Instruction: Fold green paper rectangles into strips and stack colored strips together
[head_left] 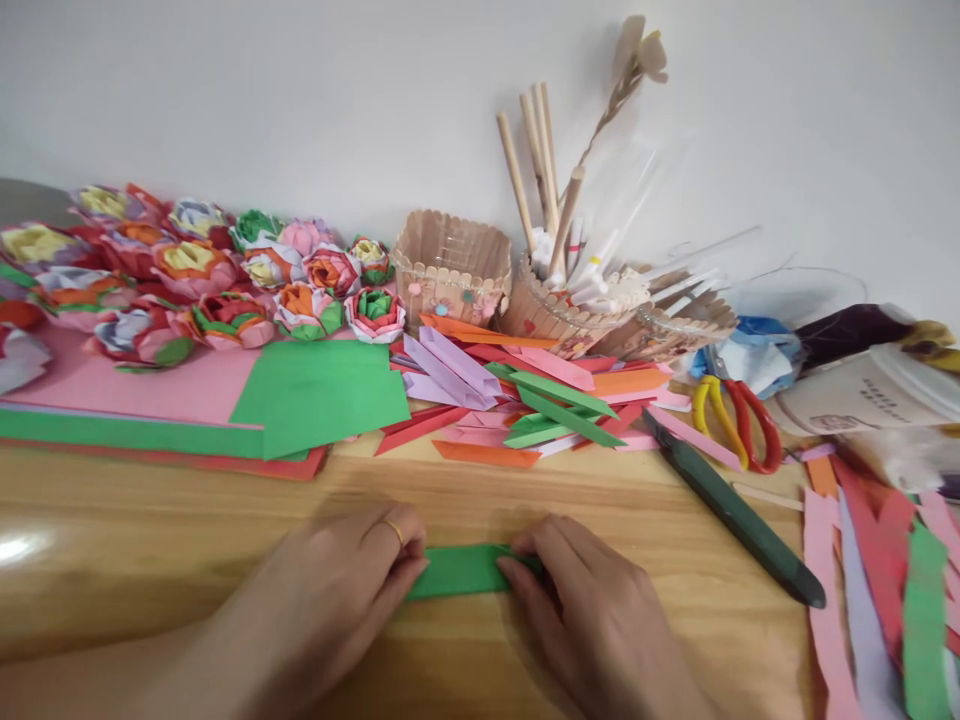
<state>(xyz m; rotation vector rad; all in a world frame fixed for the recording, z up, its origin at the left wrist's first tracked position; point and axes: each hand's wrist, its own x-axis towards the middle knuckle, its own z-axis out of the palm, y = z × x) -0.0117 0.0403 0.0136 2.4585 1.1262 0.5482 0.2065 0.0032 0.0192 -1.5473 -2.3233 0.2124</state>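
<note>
A green paper strip (466, 572) lies across the front of the wooden table, its two ends covered by my fingers. My left hand (352, 570), with a ring on one finger, pinches the left end. At the right end, my right hand (592, 590) grips the strip between thumb and fingers, where an edge looks folded. Just beyond my hands is a pile of folded paper pieces (562, 400) in green, red, pink, orange and lilac. A dark green utility knife (739, 515) rests on the table to the right of my right hand.
Several folded paper flowers (195, 270) sit at the left on coloured sheets (322, 395). Craft-stick baskets (454, 265) stand by the wall, two holding sticks. Scissors (739, 420), a white paper cup (870, 395) on its side and loose paper strips (926, 610) lie at the right.
</note>
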